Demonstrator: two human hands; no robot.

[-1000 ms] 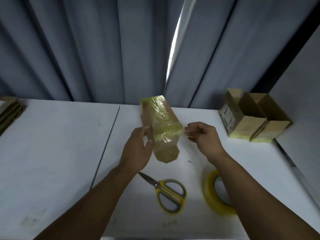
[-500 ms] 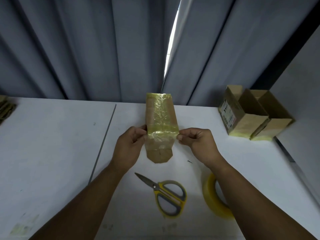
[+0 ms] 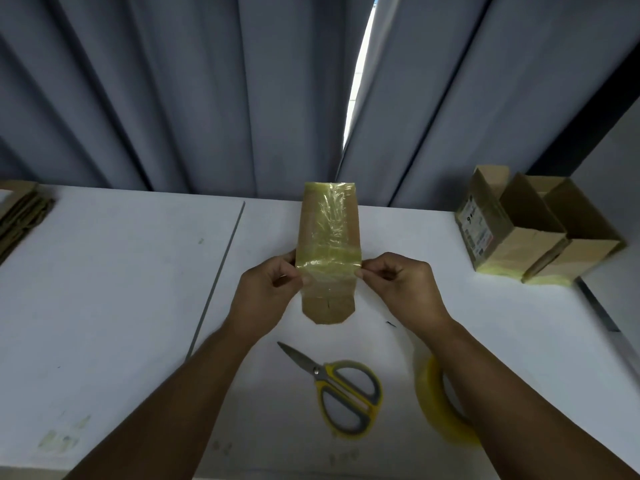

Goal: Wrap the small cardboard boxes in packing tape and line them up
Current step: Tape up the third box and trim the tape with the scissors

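Observation:
I hold a small flattened cardboard box (image 3: 328, 237) upright above the white table (image 3: 121, 289), with yellowish packing tape wrapped across its middle and top. My left hand (image 3: 266, 292) pinches its left edge at the tape band. On the opposite edge, my right hand (image 3: 401, 285) pinches at the same height. A roll of yellowish packing tape (image 3: 438, 400) stands on edge on the table under my right forearm, partly hidden. Two taped boxes (image 3: 530, 233) sit side by side at the table's far right.
Yellow-and-grey scissors (image 3: 341, 386) lie on the table near the front, blades pointing left. A stack of flat cardboard (image 3: 20, 211) lies at the far left edge. Grey curtains (image 3: 207, 91) hang behind the table. A seam (image 3: 221, 271) runs between two tabletops.
A second ago only my left hand held the tilted box. My right hand came in and pinched its right edge, and the box now stands straight and square to me.

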